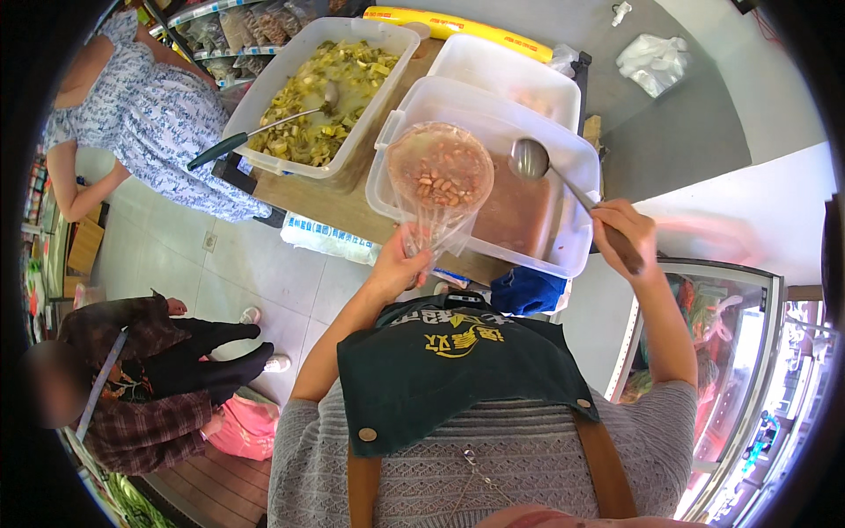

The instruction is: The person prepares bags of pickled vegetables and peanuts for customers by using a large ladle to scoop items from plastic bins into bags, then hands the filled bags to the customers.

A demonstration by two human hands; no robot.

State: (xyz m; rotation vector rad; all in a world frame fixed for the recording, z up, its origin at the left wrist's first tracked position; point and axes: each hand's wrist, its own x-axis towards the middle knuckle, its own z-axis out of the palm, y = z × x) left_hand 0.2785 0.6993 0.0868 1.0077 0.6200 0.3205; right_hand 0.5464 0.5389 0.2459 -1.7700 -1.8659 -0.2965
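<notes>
My left hand (401, 261) grips a clear plastic container or bag (441, 165) of beans in cloudy liquid, with clear plastic gathered around it. It is over the left part of a translucent plastic tub (485, 99), which holds brownish-pink liquid (515, 211). In my right hand (624, 237) is the handle of a metal ladle (530, 158). The ladle's bowl is above the liquid, right of the beans, and looks to hold little; its exact contents are unclear.
A tub of chopped pickled greens (317, 99) stands at left, a green-handled spoon (254, 135) in it. Behind are another white tub (505, 69) and a yellow roll (462, 30). A blue cloth (521, 290) hangs at the table's front. Two people stand at left; a glass case (726, 356) is right.
</notes>
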